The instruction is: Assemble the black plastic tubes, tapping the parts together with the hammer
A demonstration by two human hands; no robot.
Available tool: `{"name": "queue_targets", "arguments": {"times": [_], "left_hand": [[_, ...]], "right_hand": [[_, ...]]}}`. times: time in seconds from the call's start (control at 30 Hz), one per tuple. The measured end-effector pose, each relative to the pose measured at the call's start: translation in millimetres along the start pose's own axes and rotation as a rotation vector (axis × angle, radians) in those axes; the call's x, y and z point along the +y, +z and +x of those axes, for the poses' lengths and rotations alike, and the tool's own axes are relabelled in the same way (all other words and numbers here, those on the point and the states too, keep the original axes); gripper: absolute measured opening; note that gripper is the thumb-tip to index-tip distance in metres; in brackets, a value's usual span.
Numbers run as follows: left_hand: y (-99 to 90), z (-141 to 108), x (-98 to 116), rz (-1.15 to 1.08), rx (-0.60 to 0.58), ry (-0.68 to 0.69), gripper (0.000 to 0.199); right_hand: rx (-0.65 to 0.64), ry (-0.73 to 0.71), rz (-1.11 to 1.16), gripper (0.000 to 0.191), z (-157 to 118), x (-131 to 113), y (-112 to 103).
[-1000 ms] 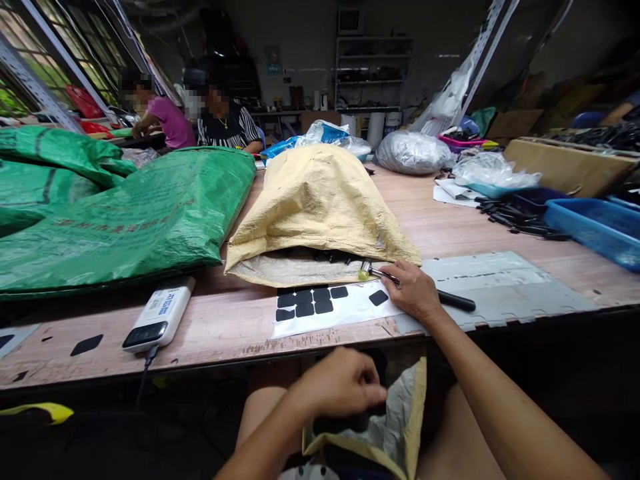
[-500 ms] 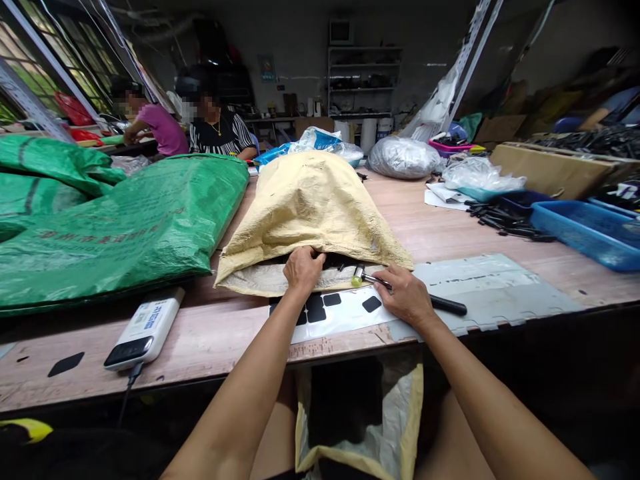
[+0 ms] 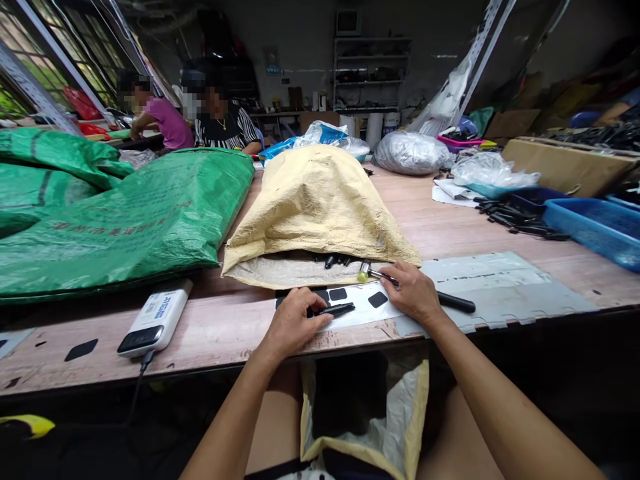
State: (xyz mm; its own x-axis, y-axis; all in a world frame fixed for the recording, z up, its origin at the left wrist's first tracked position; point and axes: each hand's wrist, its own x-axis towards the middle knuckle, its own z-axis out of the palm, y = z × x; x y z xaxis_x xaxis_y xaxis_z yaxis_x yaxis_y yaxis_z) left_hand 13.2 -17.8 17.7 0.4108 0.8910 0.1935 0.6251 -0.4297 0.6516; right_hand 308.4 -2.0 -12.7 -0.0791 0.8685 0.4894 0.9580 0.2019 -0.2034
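Note:
My left hand (image 3: pixel 296 320) is closed on a slim black pen-shaped part (image 3: pixel 340 309), held over the white sheet with black rounded squares (image 3: pixel 378 299). My right hand (image 3: pixel 410 288) grips a small hammer (image 3: pixel 456 302) by its shaft. The hammer's head with a yellow face (image 3: pixel 363 271) points left, close to the mouth of a yellow woven sack (image 3: pixel 320 207). Several black parts (image 3: pixel 331 261) show inside that mouth. A second open sack (image 3: pixel 416 407) hangs between my knees below the table edge; its inside is dark.
A green woven sack (image 3: pixel 165 213) lies left, with a white power bank (image 3: pixel 156 319) and its cable in front. On the right are a grey mat (image 3: pixel 515 287), black parts (image 3: pixel 520 220) and a blue tray (image 3: pixel 590 233). Two people (image 3: pixel 225 130) sit at the back left.
My left hand has come out of the yellow sack's mouth and moved toward me, now with a black pen-shaped part. My right hand still has the hammer. The view has shifted slightly.

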Motion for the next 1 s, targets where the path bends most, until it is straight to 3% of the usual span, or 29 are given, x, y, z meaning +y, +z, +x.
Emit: {"name": "queue_targets", "arguments": {"times": [0.3,0.47,0.63,0.8,1.0], "left_hand": [[7.5,7.4,-8.7,-0.090,-0.008,0.064,0.012],[8.2,6.5,-8.6,-0.041,-0.014,0.045,0.016],[7.5,6.0,-9.7,-0.100,0.002,0.034,0.018],[7.0,5.1,-10.1,-0.154,0.009,0.006,0.018],[9.0,5.7,-12.3,-0.164,0.004,-0.027,0.016]], "right_hand": [[-0.042,-0.075,-0.007,0.027,1.2,4.5,0.5],[-0.052,-0.080,0.034,0.029,6.5,-0.1,-15.7],[0.075,-0.058,0.365,0.026,0.4,-37.2,-44.3],[-0.046,-0.103,0.538,0.028,-19.1,-80.2,-52.7],[-0.102,-0.142,0.568,0.030,-32.3,-100.0,-51.5]]}}
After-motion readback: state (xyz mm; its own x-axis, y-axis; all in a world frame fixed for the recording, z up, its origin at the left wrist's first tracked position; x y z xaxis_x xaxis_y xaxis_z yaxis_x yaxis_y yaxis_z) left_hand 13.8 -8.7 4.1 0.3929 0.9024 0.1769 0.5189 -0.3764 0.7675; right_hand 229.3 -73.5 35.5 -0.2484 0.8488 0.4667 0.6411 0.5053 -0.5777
